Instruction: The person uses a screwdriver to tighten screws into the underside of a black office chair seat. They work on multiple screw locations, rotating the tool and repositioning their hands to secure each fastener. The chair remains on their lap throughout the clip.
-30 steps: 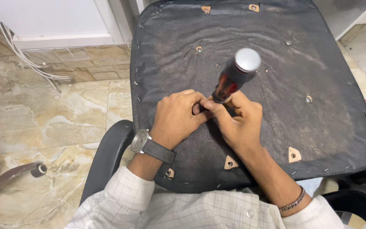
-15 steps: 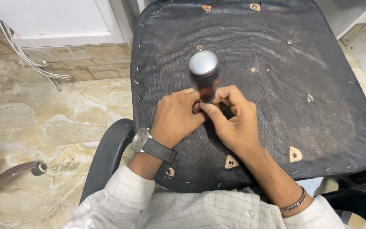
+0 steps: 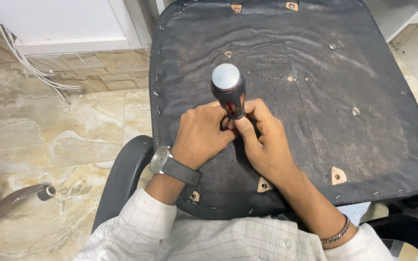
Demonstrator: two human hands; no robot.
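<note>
A screwdriver (image 3: 229, 91) with a dark red-black handle and a silver end cap stands almost upright, its cap toward the camera. My right hand (image 3: 261, 140) grips it low on the handle. My left hand (image 3: 200, 133), a watch on its wrist, presses against the shaft beside the right; the tip is hidden under the fingers. Both hands rest on the underside of an upturned chair seat (image 3: 315, 92), covered in dusty black fabric with bolt holes and small wooden tabs.
The chair's black armrest (image 3: 122, 181) curves below left of the seat. Marble-pattern floor tiles (image 3: 49, 130) lie to the left, with white cables (image 3: 10, 53) along a white wall base. A chair leg with a cap (image 3: 42, 192) sits at lower left.
The screwdriver handle has swung from leaning right to nearly upright, the cap now toward the camera. Both hands stay at the same spot on the seat.
</note>
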